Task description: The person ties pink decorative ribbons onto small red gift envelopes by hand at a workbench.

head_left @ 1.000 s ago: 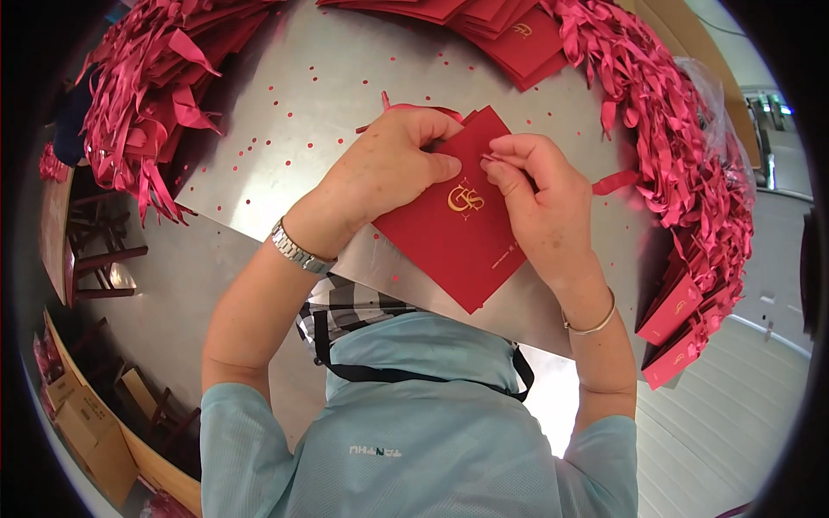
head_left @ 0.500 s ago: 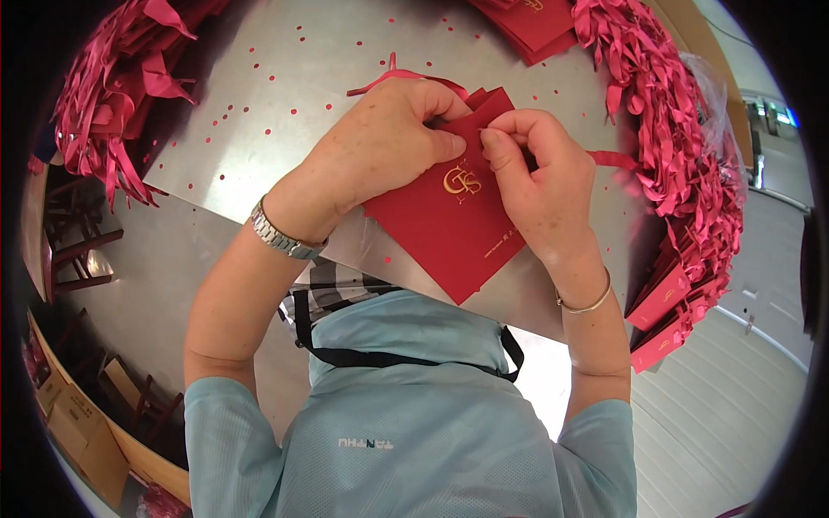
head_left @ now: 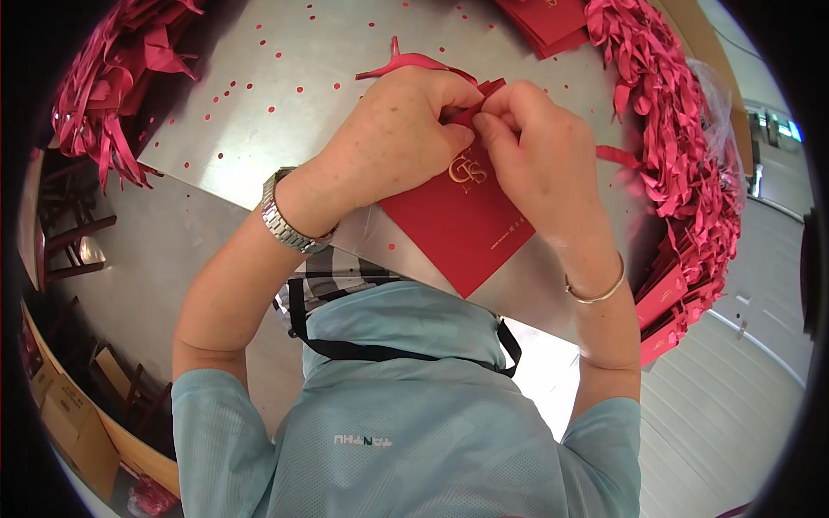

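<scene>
A flat red paper bag (head_left: 466, 233) with gold print lies tilted across the near edge of the metal table, one corner pointing toward me. My left hand (head_left: 393, 138) is closed on its upper edge, thumb on the front. Against it, my right hand (head_left: 548, 151) pinches the same upper part with thumb and forefinger. The two hands' fingertips almost meet there, and they partly hide what lies between them. A pink-red ribbon (head_left: 410, 60) runs out from behind my left fingers onto the table.
Small red paper dots (head_left: 300, 90) are scattered over the metal table (head_left: 233, 164). Heaped red bags with ribbons (head_left: 665, 129) line the right side; another ribboned pile (head_left: 129, 78) sits at the far left. More red bags (head_left: 553, 26) lie at the back. Chairs and cartons stand left below.
My right fingertips have shifted up and left, closer to my left fingers at the bag's top edge. The bag's upper edge is now more bunched and covered by my hands.
</scene>
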The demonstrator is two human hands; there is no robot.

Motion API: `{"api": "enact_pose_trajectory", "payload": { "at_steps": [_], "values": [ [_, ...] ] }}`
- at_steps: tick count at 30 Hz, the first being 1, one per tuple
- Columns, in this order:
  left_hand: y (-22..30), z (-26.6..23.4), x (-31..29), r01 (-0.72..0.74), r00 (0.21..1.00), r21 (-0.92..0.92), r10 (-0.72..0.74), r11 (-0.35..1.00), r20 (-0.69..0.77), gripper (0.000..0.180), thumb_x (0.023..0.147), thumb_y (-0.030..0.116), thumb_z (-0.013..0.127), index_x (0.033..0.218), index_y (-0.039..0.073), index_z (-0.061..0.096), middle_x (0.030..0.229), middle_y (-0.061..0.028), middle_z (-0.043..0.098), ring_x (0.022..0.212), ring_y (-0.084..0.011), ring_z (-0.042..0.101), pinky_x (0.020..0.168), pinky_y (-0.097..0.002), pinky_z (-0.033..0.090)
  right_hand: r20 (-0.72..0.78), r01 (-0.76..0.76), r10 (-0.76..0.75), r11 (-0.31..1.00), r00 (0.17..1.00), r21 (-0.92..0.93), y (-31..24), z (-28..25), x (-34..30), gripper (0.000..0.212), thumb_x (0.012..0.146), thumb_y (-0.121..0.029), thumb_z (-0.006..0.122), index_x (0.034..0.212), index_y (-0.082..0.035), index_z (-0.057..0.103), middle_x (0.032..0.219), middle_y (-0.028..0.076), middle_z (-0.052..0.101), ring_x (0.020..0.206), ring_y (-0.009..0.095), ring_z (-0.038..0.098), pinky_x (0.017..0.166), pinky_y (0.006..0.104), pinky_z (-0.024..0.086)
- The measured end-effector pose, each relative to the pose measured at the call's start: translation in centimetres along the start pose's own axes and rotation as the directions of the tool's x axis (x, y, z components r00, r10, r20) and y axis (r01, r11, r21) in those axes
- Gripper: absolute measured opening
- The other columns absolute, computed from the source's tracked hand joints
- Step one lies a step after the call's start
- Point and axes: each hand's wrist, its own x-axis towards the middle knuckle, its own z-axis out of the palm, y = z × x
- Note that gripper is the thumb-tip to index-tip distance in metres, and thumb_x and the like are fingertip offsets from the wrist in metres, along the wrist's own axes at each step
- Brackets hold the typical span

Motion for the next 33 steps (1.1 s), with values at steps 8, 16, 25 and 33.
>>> {"api": "enact_pose_trajectory", "payload": {
  "at_steps": [8, 16, 25, 33],
  "values": [
    [0.0, -1.2, 0.4, 0.056, 0.982, -0.042, -0.048, 0.998, 0.183, 0.029, 0.087, -0.001, 0.052, 0.111, -0.005, 0.067, 0.095, -0.0074, 0.07, 0.088, -0.0126, 0.064, 0.08, -0.0258, 0.051, 0.242, -0.077, 0.012, 0.962, 0.97, 0.261, 0.5, -1.4, 0.5, 0.026, 0.081, -0.012, 0.07, 0.098, -0.003, 0.053, 0.075, 0.013, 0.067, 0.074, 0.033, 0.067, 0.064, 0.0406, 0.052],
    [0.1, -1.8, 1.2, 0.018, 0.962, 0.077, -0.038, 0.997, 0.269, 0.022, 0.089, 0.0, 0.056, 0.106, -0.001, 0.07, 0.091, -0.0057, 0.072, 0.082, -0.0108, 0.064, 0.075, -0.0252, 0.051, 0.128, -0.03, -0.017, 0.934, 0.992, 0.355, 1.2, -0.2, -1.5, 0.046, 0.074, -0.015, 0.08, 0.106, -0.007, 0.048, 0.078, 0.01, 0.065, 0.073, 0.028, 0.066, 0.063, 0.0363, 0.052],
    [-0.5, -0.7, 0.2, -0.297, 0.954, 0.536, 0.264, 0.79, 0.14, 0.017, 0.083, -0.003, 0.055, 0.096, 0.001, 0.066, 0.086, -0.0178, 0.067, 0.075, -0.0354, 0.064, 0.068, -0.0394, 0.052, 0.21, -0.073, -0.003, 0.932, 0.978, 0.354, 1.4, 0.3, -1.2, 0.054, 0.075, -0.017, 0.077, 0.12, -0.007, 0.048, 0.084, 0.011, 0.069, 0.077, 0.031, 0.067, 0.068, 0.0383, 0.053],
    [-0.9, -3.8, -2.2, -0.186, 0.952, 0.805, 0.305, 0.564, 0.007, 0.012, 0.078, -0.002, 0.057, 0.089, 0.003, 0.058, 0.09, -0.0145, 0.063, 0.084, -0.0341, 0.064, 0.071, -0.0425, 0.053, 0.175, -0.008, -0.038, 0.968, 0.984, 0.253, 1.3, 0.3, -1.0, 0.058, 0.076, -0.014, 0.075, 0.129, -0.007, 0.052, 0.08, 0.013, 0.068, 0.074, 0.03, 0.067, 0.069, 0.0367, 0.052]
  ]
}}
